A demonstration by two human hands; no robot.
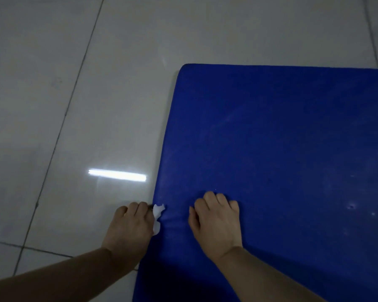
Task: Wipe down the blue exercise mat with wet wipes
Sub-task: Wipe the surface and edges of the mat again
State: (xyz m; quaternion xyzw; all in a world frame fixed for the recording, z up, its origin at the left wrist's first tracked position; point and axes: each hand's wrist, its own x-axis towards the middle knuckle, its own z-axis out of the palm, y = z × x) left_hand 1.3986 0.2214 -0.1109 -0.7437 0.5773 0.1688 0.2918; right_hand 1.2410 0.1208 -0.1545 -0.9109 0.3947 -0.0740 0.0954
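The blue exercise mat (282, 138) lies flat on the floor and fills the right half of the view; its far left corner is rounded. My left hand (130, 227) sits at the mat's left edge with fingers curled, gripping a crumpled white wet wipe (158, 216) that sticks out onto the mat's border. My right hand (216, 223) rests on the mat a little to the right, knuckles up and fingers bent under; nothing shows in it. Small pale specks mark the mat at the right.
Glossy grey floor tiles (85, 94) with dark grout lines surround the mat on the left and far side. A bright strip of lamp reflection (117, 175) lies on the tile just left of the mat.
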